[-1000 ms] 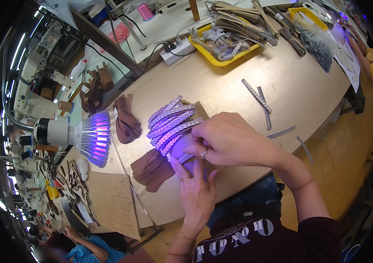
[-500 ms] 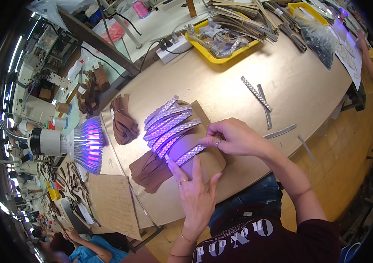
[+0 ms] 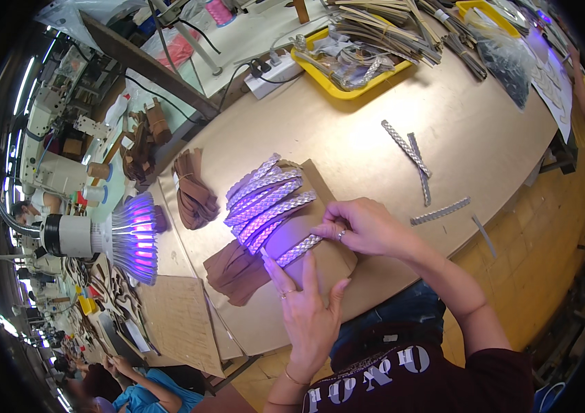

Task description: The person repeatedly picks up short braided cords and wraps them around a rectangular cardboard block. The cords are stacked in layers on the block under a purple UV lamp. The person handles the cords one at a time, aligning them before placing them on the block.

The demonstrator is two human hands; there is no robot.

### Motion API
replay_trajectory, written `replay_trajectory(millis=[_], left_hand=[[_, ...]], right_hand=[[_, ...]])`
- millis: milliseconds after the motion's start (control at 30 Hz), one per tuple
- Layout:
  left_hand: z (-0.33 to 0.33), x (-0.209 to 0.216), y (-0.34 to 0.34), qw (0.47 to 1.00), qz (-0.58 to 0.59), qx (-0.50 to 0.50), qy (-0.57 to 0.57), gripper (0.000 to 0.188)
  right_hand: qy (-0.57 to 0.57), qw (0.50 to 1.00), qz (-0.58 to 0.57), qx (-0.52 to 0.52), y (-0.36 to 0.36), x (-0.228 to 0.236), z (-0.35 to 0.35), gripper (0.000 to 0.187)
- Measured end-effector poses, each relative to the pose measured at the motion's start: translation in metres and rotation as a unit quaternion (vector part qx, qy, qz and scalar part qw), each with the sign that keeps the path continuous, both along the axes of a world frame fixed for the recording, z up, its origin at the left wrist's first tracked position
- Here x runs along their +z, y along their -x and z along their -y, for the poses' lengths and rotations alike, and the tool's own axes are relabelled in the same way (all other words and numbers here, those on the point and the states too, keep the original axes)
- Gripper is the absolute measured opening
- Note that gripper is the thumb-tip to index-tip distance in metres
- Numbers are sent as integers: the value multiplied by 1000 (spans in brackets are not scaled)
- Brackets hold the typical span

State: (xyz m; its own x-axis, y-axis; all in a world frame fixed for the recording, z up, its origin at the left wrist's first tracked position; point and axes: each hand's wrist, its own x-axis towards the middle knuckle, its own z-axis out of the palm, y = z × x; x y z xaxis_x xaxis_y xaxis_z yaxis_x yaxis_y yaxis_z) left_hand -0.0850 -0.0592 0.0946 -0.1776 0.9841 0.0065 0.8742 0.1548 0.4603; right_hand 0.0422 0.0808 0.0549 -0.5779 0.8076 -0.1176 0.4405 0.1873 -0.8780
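Observation:
A silvery braided strap [image 3: 297,251] lies slantwise across a tan card-like board [image 3: 318,184] under the lamp's violet light. My right hand [image 3: 364,227] pinches the strap's right end between thumb and fingers. My left hand [image 3: 311,310] has its fingers stretched out, with the index and middle fingertips resting at the strap's left part and lower edge. Just beyond, several more braided straps [image 3: 272,189] lie side by side in a pile on the board. A bundle of flat brown strips [image 3: 237,270] sticks out from the board's left side.
A lamp [image 3: 131,237] on a bent neck glows violet at the left. Another brown strip bundle [image 3: 195,191] lies beyond it. Loose braided pieces [image 3: 440,211] lie at the right of the table. A yellow tray [image 3: 351,93] of scraps and a white power strip [image 3: 272,76] sit at the back.
My view has shifted slightly. Both hands stay at the same strap, the right still pinching its end; the strap has hardly moved on the board.

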Motion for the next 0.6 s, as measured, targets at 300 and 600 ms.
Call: replay_trajectory(millis=[300,600], left_hand=[[1,-13,-5,999,-1,19,-50,75],[26,-18,3,986,-17,47,-157,73]], right_hand=[[44,993,-60,-93,8,-14,19,29],[90,978,-175,-68,2,17,23,21]])
